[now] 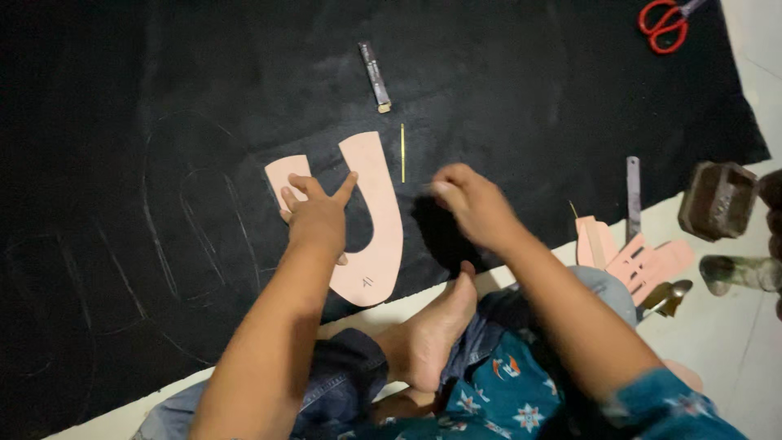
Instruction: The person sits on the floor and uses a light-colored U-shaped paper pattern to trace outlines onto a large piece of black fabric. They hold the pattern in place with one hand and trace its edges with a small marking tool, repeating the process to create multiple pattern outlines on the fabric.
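1. While I sit on the pale floor [733,342], my left hand [316,213] lies flat, fingers spread, on the pink U-shaped pattern [376,220], pinning it to the black sheet [204,98].
2. My right hand [472,204] is clenched just right of it; whether it pinches anything I cannot tell.
3. Red scissors [666,23] lie at the sheet's far corner.

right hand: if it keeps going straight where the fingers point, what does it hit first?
The right hand points up-left over the black sheet; first in line looks like the thin yellow stick, though hand height is unclear.
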`<state>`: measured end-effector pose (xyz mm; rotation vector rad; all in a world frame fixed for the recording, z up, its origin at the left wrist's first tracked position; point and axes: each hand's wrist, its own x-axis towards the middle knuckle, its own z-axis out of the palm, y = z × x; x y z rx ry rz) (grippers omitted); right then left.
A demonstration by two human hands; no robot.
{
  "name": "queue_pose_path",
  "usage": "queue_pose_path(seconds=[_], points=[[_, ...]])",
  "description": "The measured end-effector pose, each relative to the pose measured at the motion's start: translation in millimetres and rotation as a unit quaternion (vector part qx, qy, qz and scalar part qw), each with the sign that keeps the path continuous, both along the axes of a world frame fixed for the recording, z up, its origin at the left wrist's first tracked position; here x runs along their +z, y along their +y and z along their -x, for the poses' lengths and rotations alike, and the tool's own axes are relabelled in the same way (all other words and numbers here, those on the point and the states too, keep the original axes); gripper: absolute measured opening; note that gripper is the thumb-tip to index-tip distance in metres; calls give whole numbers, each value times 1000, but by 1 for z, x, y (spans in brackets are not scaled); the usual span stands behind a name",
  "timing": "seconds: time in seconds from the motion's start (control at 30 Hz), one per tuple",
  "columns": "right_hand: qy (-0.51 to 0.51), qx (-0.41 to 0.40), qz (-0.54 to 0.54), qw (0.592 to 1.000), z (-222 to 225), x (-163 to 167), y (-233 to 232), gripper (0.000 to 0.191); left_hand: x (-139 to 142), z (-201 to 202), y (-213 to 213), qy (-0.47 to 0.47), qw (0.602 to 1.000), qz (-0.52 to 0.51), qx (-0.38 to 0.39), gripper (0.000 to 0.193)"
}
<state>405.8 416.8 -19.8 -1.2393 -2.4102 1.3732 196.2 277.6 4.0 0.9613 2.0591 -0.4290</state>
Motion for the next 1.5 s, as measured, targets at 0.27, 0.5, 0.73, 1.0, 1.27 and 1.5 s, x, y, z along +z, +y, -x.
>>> queue_pose_path(seconds=[0.27, 0.5, 0.73, 1.0, 1.27, 1.5], points=[[85, 32, -105, 990, 84, -24, 10, 28, 0, -1, 1, -4, 1000, -3, 6, 140], [48, 71, -104, 991, 90, -31, 20, 26, -8, 0, 2, -17, 999, -21, 42, 125], [71, 115, -171, 976, 88, -29, 16, 24, -16, -2, 0, -4, 997, -49, 55, 113], [61, 162, -199, 965, 88, -22, 16, 20, -6, 0, 1, -27, 998, -32, 55, 118], [2, 279, -170, 945, 34, -4, -19, 17, -10, 2, -1, -30, 997, -45, 47, 115], [77, 236, -227, 942, 70, -24, 11, 17, -8, 1, 1, -30, 998, -29, 46, 117]])
